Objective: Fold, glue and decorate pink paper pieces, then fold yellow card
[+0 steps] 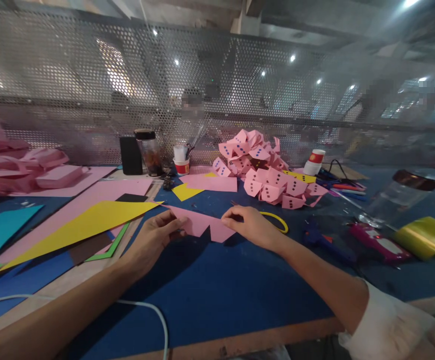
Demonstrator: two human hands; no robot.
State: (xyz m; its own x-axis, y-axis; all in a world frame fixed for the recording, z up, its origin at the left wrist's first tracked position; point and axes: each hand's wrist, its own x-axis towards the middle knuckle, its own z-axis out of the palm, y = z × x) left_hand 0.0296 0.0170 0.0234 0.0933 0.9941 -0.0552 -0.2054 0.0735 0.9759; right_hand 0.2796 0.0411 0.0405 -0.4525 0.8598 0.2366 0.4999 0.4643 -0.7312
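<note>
A flat pink paper cutout (pixel 193 220) with a notch in its lower edge is stretched between my two hands above the blue table mat. My left hand (pixel 161 230) pinches its left end between thumb and fingers. At the right end, my right hand (pixel 249 225) has its fingertips closed on the paper. Just beyond my right hand lies a yellow loop (pixel 283 222), partly covered by the hand. Behind the cutout, a pink paper strip (pixel 213 183) rests over a yellow sheet (pixel 185 192).
Pink paper pieces with dark square marks (pixel 258 155) are heaped at the back. Coloured sheets (pixel 90 220) overlap on the left. On the right are a blue glue gun (pixel 326 240), a magenta tool (pixel 378 242) and a yellow roll (pixel 427 237). A white cable (pixel 153 307) crosses the front.
</note>
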